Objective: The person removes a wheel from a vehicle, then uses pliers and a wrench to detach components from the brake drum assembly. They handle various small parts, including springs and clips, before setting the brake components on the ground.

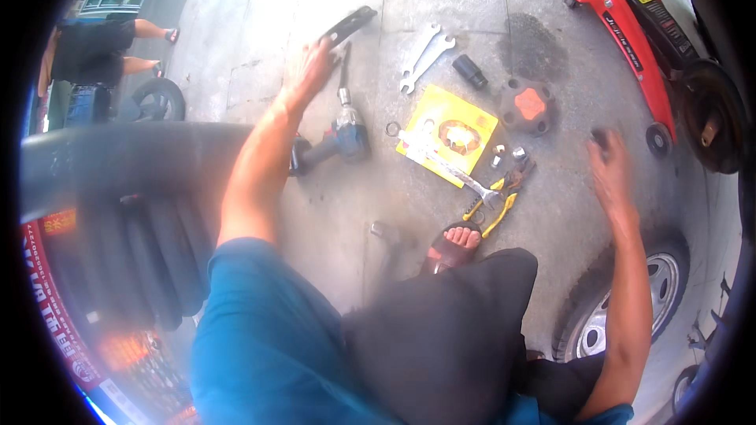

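Note:
My left hand (pixel 309 72) reaches forward, its fingers closed on the near end of a dark flat bar (pixel 352 25); its exact kind is unclear. Below that hand a cordless impact wrench (pixel 346 135) lies on the floor, a long extension fitted to its nose. Off to the right, my right hand (pixel 611 169) hangs above the concrete with fingers curled round a small dark object (pixel 601 138), blurred and partly hidden. Between my hands lie two open-end wrenches (pixel 425 59), a black socket (pixel 470 71), a yellow square packet (pixel 442 114) with a wrench (pixel 465 179) across it, and yellow-handled pliers (pixel 504 206).
A red floor jack (pixel 618 27) stands at the far right. Close to my right forearm is a wheel (pixel 665 283). A dark round cap with an orange centre (pixel 529 104) rests beside the packet. Stacked tyres (pixel 150 260) fill the left; another person (pixel 94 51) is beyond.

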`<state>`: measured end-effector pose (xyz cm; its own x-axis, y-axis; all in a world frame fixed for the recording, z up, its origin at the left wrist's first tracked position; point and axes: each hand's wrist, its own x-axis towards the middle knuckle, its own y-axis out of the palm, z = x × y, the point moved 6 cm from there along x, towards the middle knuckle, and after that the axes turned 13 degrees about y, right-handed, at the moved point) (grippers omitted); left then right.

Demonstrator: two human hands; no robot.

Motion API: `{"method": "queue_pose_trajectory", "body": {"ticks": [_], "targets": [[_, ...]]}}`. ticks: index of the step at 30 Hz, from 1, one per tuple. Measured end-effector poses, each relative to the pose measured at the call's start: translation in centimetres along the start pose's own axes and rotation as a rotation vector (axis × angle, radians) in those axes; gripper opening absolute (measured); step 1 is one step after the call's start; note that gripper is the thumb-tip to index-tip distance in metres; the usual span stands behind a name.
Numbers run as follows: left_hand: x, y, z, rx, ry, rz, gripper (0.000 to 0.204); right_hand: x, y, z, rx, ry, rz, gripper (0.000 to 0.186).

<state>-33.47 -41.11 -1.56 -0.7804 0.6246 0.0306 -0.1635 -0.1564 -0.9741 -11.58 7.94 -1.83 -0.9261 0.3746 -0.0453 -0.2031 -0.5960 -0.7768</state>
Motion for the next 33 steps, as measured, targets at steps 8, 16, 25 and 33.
{"method": "queue_pose_trajectory", "body": {"ticks": [8, 16, 25, 33], "targets": [[-26.0, 2.9, -20.0, -0.661, -0.387, 0.196, 0.031, -4.2, 0.3, -6.6, -0.42, 0.154, 0.162, 0.025], [-30.4, 4.6, -28.6, -0.783, -0.503, 0.79, 0.037, -3.9, 7.5, -0.3, -0.185, 0.156, 0.291, 0.027], [-11.0, 2.0, -8.0, -0.51, -0.532, -0.055, 0.037, -3.9, 6.9, -3.6, 0.124, 0.309, 0.197, 0.024], [-6.8, 18.7, 6.7, -0.543, -0.629, 0.074, 0.073, -5.0, 7.1, -2.3, -0.066, 0.223, 0.24, 0.025]]}}
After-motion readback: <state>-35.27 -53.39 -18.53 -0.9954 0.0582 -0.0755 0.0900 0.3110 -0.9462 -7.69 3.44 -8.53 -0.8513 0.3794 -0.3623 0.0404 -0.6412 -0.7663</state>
